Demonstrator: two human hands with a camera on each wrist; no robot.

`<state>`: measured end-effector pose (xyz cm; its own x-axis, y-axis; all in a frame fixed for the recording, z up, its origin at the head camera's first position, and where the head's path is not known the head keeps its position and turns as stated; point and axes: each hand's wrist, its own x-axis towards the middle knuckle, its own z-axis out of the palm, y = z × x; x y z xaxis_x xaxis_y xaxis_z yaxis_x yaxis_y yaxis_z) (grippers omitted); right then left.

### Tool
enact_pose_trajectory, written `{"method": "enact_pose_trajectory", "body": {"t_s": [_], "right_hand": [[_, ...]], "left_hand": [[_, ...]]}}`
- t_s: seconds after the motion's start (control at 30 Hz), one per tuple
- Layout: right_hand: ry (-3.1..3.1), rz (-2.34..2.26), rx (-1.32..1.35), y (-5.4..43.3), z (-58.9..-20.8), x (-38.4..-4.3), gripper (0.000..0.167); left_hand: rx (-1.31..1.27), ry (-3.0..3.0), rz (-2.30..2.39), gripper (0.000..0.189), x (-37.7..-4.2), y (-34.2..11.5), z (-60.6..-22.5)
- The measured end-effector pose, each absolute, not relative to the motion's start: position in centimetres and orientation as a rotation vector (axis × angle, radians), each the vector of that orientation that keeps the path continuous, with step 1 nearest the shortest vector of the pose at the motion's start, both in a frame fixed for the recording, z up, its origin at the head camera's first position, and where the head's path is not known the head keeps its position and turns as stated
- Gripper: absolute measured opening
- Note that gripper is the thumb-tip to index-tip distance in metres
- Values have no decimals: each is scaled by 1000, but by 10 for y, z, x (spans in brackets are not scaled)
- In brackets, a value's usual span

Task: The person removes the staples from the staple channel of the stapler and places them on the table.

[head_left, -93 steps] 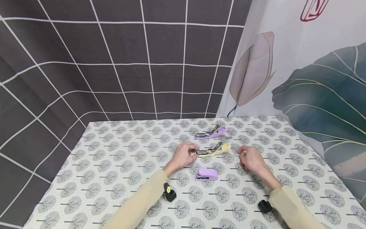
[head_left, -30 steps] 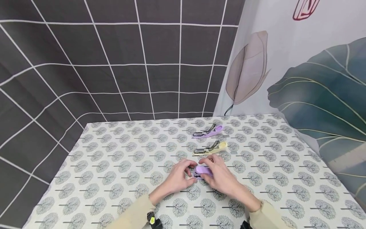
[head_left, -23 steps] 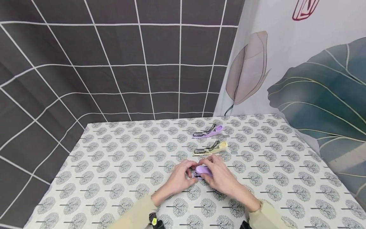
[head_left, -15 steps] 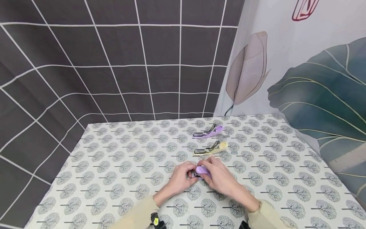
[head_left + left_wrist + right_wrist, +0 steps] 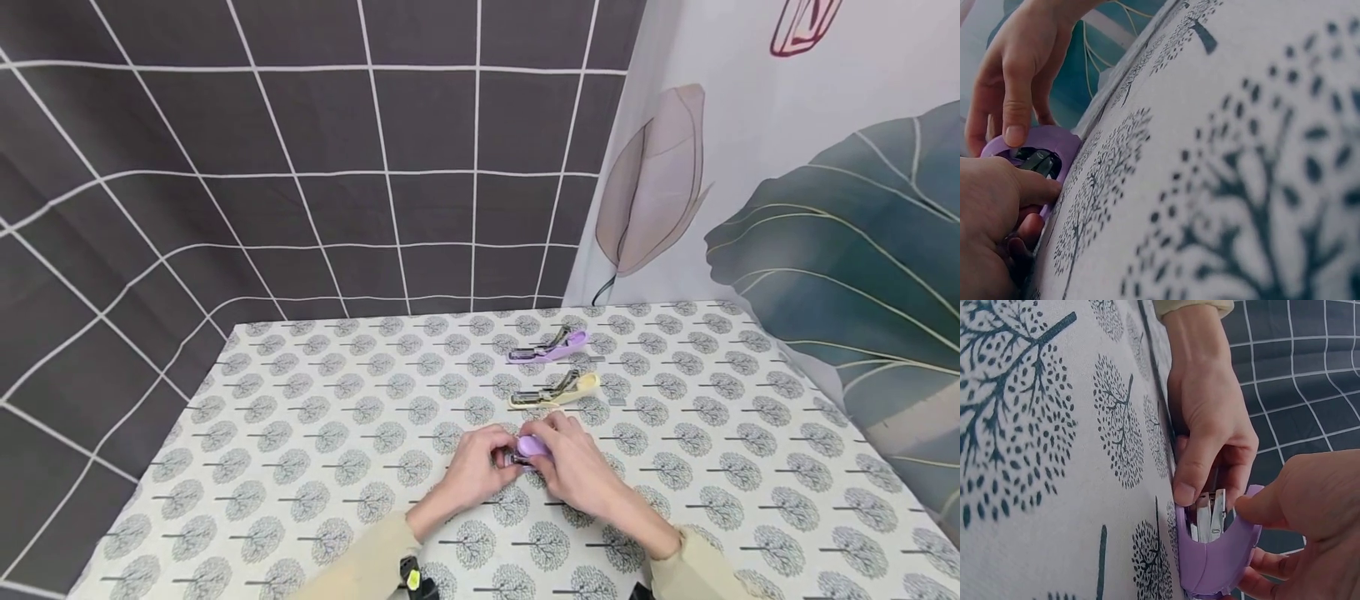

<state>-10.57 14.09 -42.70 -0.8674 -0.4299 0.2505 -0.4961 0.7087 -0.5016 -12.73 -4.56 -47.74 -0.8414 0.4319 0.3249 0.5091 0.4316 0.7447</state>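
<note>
A small purple stapler (image 5: 534, 447) stands on the table between both hands in the head view. The left hand (image 5: 477, 467) pinches the front end of its base. From the other side, the right hand (image 5: 573, 458) grips the purple top cover with thumb and fingers. In the right wrist view, the stapler's metal staple channel (image 5: 1209, 515) shows between the purple parts, close to the left thumb. The left wrist view shows the purple rim (image 5: 1063, 140) with dark metal inside. Fingers hide much of the stapler's body.
Behind the hands lies a yellow stapler (image 5: 581, 388), opened up, with a small grey strip (image 5: 617, 402) beside it. Farther back is another opened purple stapler (image 5: 551, 350) with a grey strip (image 5: 596, 359). A tree-print cloth (image 5: 315, 458) covers the table.
The left hand has left the yellow stapler and moved nearer to the front purple one. The right hand has come leftward onto that stapler. Over the last second its cover has tilted slightly.
</note>
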Motion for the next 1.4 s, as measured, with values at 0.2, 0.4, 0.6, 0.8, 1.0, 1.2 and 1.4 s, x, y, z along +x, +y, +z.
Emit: {"method": "enact_pose_trajectory", "body": {"t_s": [0.2,0.4,0.6,0.8,1.0,1.2,1.4], "right_hand": [[-2736,1111,779,156,-423,-106,33],[-2726,1235,809,169,-422,-106,28],[-2710,1302,815,176,-424,-106,25],[-2661,1346,818,181,-430,-106,28],[-2633,1378,784,187,-436,-107,33],[-2579,1445,812,194,-438,-107,34],[-2639,1449,735,201,-438,-105,33]], "left_hand": [[-819,-2591,-1400,22,-128,-45,-477],[-823,-2596,-1401,25,-126,-45,-476],[-824,-2594,-1400,24,-126,-45,-477],[-818,-2608,-1388,24,-127,-45,-477],[-812,-2635,-1393,23,-126,-45,-476],[-795,-2653,-1387,22,-126,-46,-475],[-798,-2656,-1370,22,-126,-45,-476]]}}
